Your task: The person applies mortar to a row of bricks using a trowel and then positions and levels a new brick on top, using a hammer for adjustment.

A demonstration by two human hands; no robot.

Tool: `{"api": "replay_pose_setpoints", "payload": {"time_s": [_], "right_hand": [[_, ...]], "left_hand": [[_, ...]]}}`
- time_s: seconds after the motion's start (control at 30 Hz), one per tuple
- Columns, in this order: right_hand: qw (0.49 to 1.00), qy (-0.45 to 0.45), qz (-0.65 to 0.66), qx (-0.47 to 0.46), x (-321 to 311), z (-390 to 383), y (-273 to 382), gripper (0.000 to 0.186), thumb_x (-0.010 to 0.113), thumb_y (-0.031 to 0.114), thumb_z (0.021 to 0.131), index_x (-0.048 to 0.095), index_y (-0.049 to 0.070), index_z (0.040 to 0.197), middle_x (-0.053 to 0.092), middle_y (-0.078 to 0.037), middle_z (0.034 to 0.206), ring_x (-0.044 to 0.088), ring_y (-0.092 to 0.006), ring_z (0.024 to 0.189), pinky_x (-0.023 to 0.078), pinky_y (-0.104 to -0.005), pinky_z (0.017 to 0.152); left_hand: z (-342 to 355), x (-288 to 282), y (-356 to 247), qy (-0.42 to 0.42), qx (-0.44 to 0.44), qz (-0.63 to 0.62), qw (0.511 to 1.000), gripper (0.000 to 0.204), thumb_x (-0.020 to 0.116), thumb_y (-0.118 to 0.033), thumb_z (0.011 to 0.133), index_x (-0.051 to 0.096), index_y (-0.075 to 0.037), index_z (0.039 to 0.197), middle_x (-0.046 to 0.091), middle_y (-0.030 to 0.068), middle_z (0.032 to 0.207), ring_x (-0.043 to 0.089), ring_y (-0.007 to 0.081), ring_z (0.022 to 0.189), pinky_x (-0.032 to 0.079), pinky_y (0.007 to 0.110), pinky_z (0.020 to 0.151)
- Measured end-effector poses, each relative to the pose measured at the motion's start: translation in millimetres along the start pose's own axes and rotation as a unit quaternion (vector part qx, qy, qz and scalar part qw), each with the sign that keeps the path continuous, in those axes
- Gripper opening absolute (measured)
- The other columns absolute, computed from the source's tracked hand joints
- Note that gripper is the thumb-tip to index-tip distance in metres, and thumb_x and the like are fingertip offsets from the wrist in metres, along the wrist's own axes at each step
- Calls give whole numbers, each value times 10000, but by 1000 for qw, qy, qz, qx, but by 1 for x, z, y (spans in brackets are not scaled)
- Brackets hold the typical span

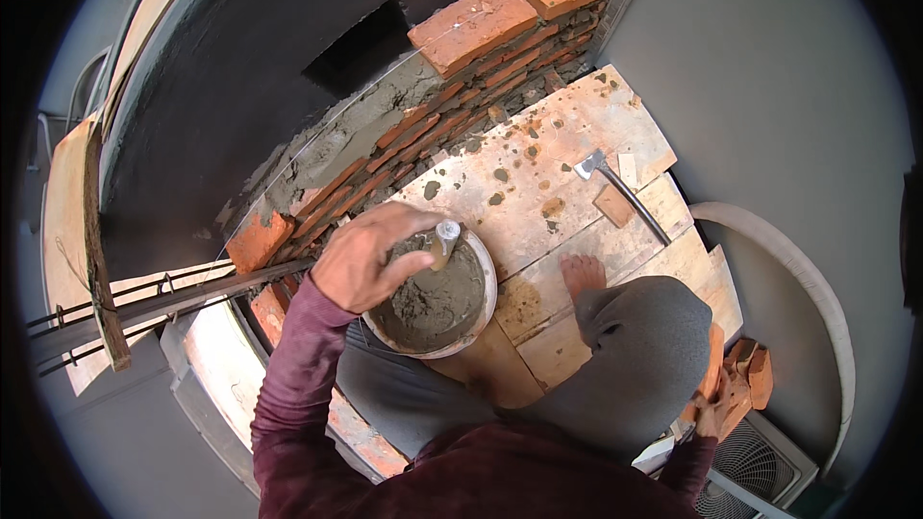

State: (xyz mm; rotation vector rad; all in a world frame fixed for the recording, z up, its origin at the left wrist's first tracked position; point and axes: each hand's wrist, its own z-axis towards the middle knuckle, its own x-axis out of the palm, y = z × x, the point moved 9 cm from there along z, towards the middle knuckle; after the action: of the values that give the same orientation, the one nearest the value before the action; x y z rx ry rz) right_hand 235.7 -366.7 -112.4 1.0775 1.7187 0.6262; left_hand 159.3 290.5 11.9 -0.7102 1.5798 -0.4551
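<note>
My left hand [358,258] is over the rim of a round bucket [488,300] of wet grey mortar [444,303]. Its thumb and forefinger are spread apart beside an upright tool handle [445,242] that stands in the mortar. The tool's lower end is hidden. Low on the right, past my knee, my right hand [710,413] grips an orange brick [712,362], partly covered by my leg. More bricks [758,377] are piled right beside it. Ahead runs a low brick wall [423,135] with mortar spread along its top and two bricks [473,27] laid at the far end.
A string line [327,125] stretches along the wall. On the mortar-spattered boards [577,125] lie a hatchet-like hammer [620,194] and a brick piece [613,205]. Steel bars and a timber [101,250] jut in at left. A fan unit [750,471] sits below the brick pile.
</note>
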Motion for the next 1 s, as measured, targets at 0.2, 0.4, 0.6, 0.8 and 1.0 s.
{"api": "replay_pose_setpoints", "payload": {"time_s": [0.2,0.4,0.6,0.8,1.0], "right_hand": [[751,263,-343,-499,250,63,306,848,848,224,546,576,80,1337,572,-209,1207,553,-396,1137,406,-442,1016],[512,498,-295,-635,414,-51,401,868,817,249,501,501,35,1280,579,-184,1190,566,-364,1121,416,-440,972],[446,418,-185,-769,488,-84,397,777,818,322,600,532,60,1274,494,-195,1389,442,-369,1313,295,-496,1113],[684,496,-258,-469,443,78,326,503,744,279,802,587,8,1195,596,-244,1244,565,-386,1190,430,-451,1037],[783,390,-390,-288,384,207,150,471,742,182,810,595,-30,1204,613,-233,1189,577,-397,1142,458,-430,1014]], "left_hand": [[77,39,-104,-74,253,193,945,996,834,-326,702,326,-51,1514,421,181,1493,398,382,1385,329,507,1159],[37,26,-42,-4,36,72,997,1211,863,-344,546,256,-1,1536,474,231,1415,445,402,1335,324,502,1154],[-17,-6,43,-161,-46,77,983,1187,847,-311,491,341,-3,1520,503,231,1368,483,403,1273,341,465,1129],[-5,-60,140,-249,-100,180,946,1180,834,-300,491,358,-62,1544,490,211,1386,441,387,1294,332,468,1139],[44,-68,168,-259,-83,227,935,1075,809,-354,477,496,-139,1483,510,185,1381,455,370,1266,349,461,1125]]}}
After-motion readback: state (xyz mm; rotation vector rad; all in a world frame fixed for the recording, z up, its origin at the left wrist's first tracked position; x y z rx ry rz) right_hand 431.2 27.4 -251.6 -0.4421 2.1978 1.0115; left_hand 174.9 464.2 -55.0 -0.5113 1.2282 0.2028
